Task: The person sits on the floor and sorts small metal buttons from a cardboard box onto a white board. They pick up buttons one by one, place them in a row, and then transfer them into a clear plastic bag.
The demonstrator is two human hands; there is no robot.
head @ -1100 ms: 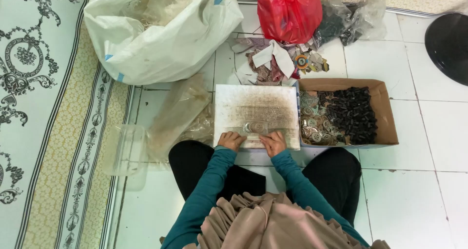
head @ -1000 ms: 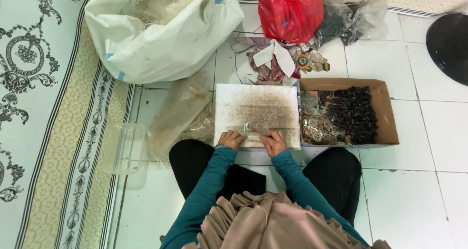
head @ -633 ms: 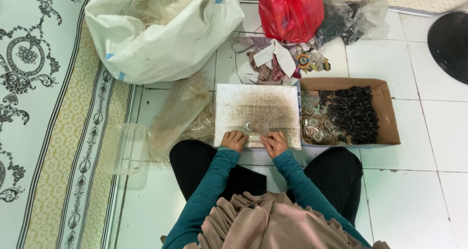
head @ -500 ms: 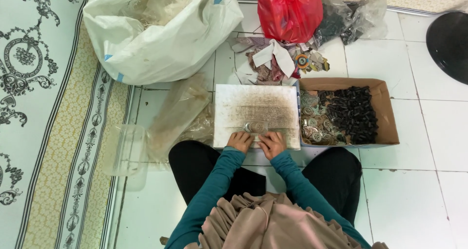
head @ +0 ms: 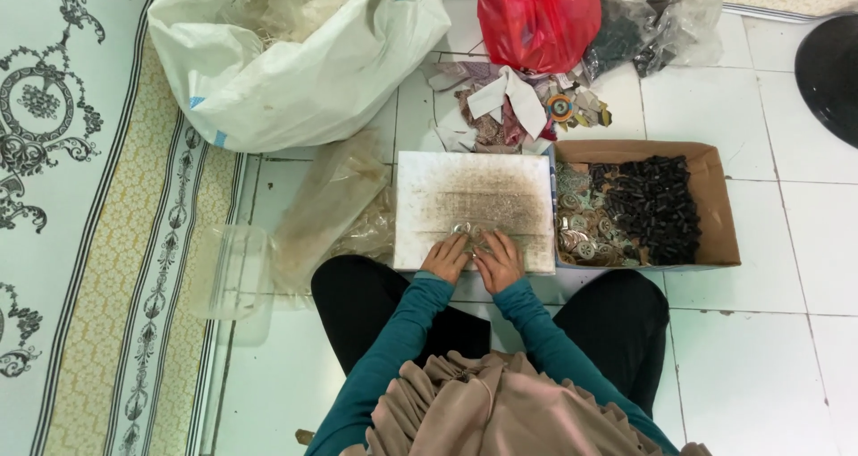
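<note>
A white, dirt-stained flat board (head: 474, 197) lies on the tiled floor in front of my knees. My left hand (head: 444, 258) and my right hand (head: 499, 261) rest side by side on its near edge. Their fingertips pinch a small clear, shiny piece (head: 468, 234) between them. Right of the board stands an open cardboard box (head: 715, 206) holding several small black cylinders (head: 657, 206) and round metallic pieces (head: 579, 233).
A big white woven sack (head: 295, 54) sits at the back left, a red plastic bag (head: 539, 18) and paper scraps (head: 509, 108) behind the board. Clear plastic bags (head: 331, 206) and a clear plastic tub (head: 234, 273) lie to the left, beside a patterned rug (head: 80, 197).
Both hands have stayed on the near edge of the board, shifting only slightly around the small piece. The view has drifted a little.
</note>
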